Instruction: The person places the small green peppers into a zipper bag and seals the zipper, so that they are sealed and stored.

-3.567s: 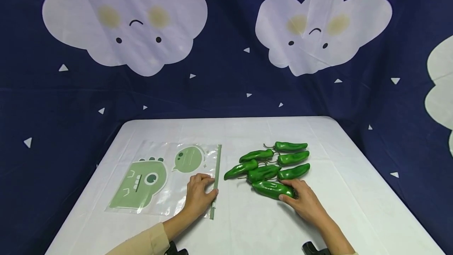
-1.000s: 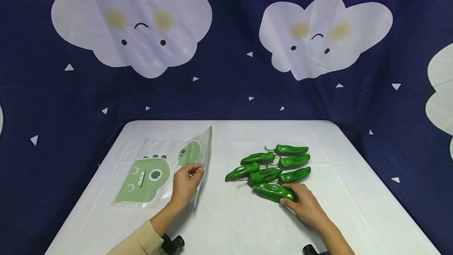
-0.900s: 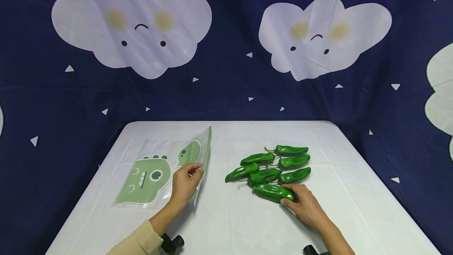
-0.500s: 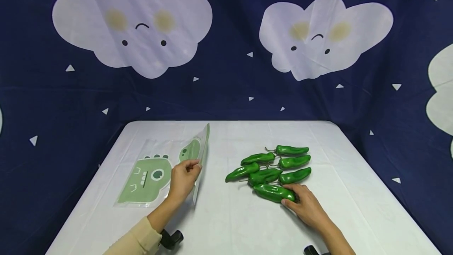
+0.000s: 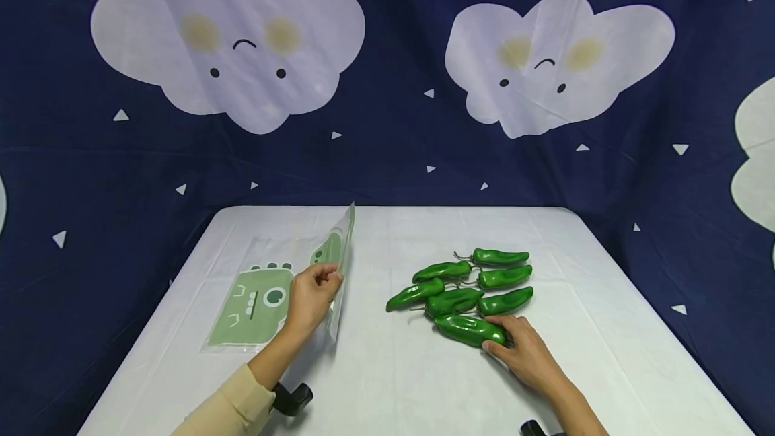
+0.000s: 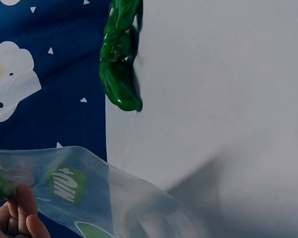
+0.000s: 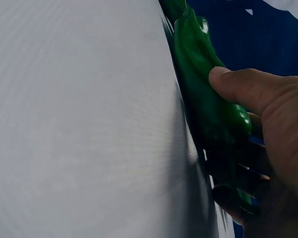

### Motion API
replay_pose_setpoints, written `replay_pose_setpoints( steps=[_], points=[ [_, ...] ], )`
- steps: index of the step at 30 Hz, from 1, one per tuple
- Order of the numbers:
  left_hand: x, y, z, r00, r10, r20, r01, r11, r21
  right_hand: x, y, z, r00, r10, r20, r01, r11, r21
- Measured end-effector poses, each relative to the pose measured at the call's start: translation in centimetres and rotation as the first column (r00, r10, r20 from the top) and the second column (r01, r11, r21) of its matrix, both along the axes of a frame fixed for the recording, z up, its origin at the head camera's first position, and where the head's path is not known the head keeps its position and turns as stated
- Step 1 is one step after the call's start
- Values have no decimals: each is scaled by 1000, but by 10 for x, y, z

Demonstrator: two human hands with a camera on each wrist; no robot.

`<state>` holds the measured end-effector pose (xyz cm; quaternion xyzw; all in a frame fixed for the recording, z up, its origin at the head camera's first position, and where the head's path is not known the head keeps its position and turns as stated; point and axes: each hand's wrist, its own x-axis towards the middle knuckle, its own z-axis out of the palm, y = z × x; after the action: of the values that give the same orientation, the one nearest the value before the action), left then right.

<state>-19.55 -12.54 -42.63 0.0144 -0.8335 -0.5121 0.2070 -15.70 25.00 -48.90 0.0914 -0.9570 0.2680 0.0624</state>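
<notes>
My left hand (image 5: 311,298) pinches the green-edged opening side of a clear zip bag (image 5: 260,311) printed with a green dinosaur. That side stands up off the table, while the rest of the bag lies flat to the left. In the left wrist view the clear film of the bag (image 6: 139,191) spreads out from the fingers. My right hand (image 5: 523,350) grips the nearest green pepper (image 5: 465,328) at its right end, with the thumb along its side in the right wrist view. The pepper (image 7: 203,84) lies close to the white cloth, its curved stem among the fingers.
Several more green peppers (image 5: 453,299) lie in a cluster just beyond the held one. The white table (image 5: 387,389) ends at a dark blue curtain (image 5: 387,160) with clouds. Black wrist mounts (image 5: 293,399) sit under the forearms.
My left hand has raised the bag's opening side off the table and drawn it leftward, tilting it upright. The right hand keeps its grip on the pepper, almost unmoved.
</notes>
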Motion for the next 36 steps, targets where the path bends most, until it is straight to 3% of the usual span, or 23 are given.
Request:
replay_pose_setpoints(
  steps=[9,16,24,36],
  points=[
    [-4,-2,4,1000,6,-10,-6,1000,6,0,3,-2,1000,-8,-12,8,1000,-1],
    [-7,-3,11,1000,-1,13,0,1000,22,0,7,-3,999,1,34,0,1000,-20],
    [-8,-4,10,1000,16,10,-16,1000,10,2,8,-3,998,12,57,-8,998,-65],
    [-11,-4,13,999,42,-33,-41,998,39,1,2,8,997,46,-60,-57,978,-201]
  ],
)
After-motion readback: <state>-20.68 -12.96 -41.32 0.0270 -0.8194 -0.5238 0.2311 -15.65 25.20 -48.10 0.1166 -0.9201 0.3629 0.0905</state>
